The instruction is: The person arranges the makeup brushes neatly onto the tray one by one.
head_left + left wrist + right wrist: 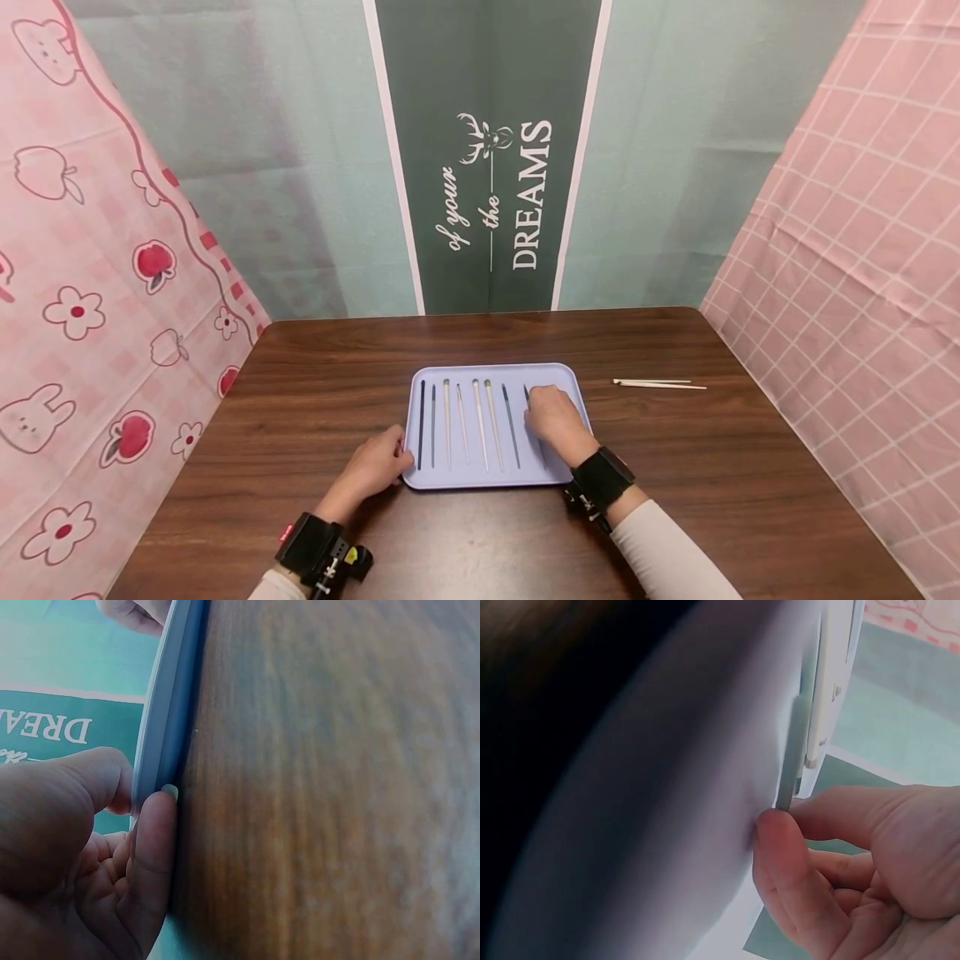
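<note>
A pale lilac tray (pixel 468 480) lies on the table with several slim, brush-like sticks side by side in it, some dark, some pale. My left hand (pixel 371 460) pinches the tray's left edge near the front corner; in the left wrist view, thumb and finger meet across the rim (pixel 161 727). Over the tray's right part, my right hand (pixel 558 421) pinches a dark slim stick (pixel 789 742) between thumb and finger. Part of that stick is hidden behind the hand in the head view. A pale stick (pixel 815 712) lies beyond it in the right wrist view.
Two pale thin sticks (pixel 660 384) lie on the brown wooden table (pixel 705 475) to the right of the tray. Patterned pink cloths (pixel 862 250) hang at both sides, and a green cloth (pixel 300 167) hangs behind the table.
</note>
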Tool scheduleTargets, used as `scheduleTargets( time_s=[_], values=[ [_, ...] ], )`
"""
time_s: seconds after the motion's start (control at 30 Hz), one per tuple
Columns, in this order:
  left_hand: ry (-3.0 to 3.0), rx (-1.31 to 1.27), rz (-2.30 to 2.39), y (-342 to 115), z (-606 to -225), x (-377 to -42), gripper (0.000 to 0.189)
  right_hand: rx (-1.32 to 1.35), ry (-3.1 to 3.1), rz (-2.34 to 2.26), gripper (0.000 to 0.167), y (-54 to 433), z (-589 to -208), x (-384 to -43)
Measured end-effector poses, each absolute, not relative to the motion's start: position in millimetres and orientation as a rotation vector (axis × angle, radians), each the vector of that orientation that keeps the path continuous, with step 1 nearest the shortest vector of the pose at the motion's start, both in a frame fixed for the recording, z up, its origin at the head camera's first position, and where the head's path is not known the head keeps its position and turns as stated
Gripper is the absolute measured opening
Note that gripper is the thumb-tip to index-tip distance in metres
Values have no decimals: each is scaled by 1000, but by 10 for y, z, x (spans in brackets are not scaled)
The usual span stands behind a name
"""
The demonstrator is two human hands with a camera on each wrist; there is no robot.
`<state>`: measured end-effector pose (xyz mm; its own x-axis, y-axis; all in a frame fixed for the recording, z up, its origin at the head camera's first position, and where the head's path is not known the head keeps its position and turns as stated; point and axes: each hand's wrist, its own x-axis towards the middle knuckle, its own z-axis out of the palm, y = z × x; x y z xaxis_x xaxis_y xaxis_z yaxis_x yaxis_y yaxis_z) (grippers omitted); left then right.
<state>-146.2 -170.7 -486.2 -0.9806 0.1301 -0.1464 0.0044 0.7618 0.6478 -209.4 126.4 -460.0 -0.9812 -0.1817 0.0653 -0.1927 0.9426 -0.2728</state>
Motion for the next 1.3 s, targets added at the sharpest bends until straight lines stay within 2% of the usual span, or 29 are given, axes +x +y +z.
scheduleTargets(
  time_s=[0.33,0.6,0.83,1.1,1.3],
  values=[
    [2791,118,1008,-1704,-4859,-1472,14,275,-3086,404,10,1235,-4609,-2126],
    [2781,108,1010,-1700,-4862,-1466,15,231,-3128,397,10,1220,-4590,-2137],
    [2789,119,1007,-1706,-4854,-1462,14,205,-3070,387,20,1217,-4584,-2123],
    [2785,116,1001,-1695,-4846,-1450,15,330,-2916,418,21,1307,-4516,-2077],
    [2802,136,1007,-1702,-4858,-1449,14,409,-2940,420,39,1459,-4446,-2075]
  ],
)
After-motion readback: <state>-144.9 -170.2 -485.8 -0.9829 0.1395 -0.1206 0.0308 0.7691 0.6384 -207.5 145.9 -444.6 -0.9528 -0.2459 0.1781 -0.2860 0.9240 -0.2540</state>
